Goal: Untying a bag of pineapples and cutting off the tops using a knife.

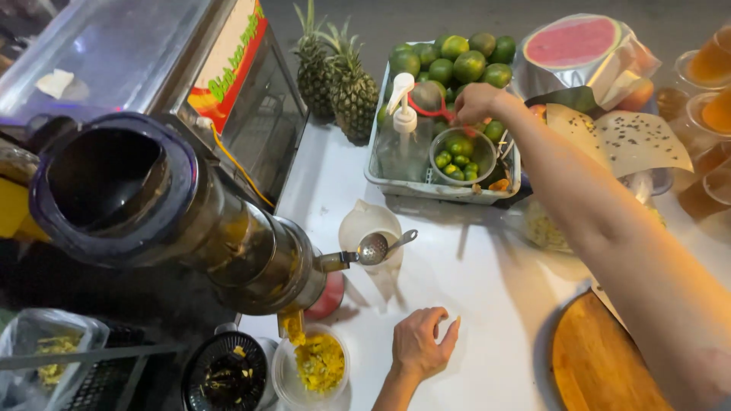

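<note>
White counter [464,281], street stall, night. Right hand [478,103] reaching over plastic basket [381,176], fingers curling onto red-handled strainer [428,97] just above metal bowl of small limes [461,156]. Left hand [421,342] resting well in front of basket, fingers loosely bent, holding nothing.

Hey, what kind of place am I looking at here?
Most likely a street juice stall. A big juicer drops yellow pulp into a cup, a tray holds green citrus, and pineapples and a cut watermelon stand behind. The right hand reaches over the tray; the left hand rests on the white counter.
</note>
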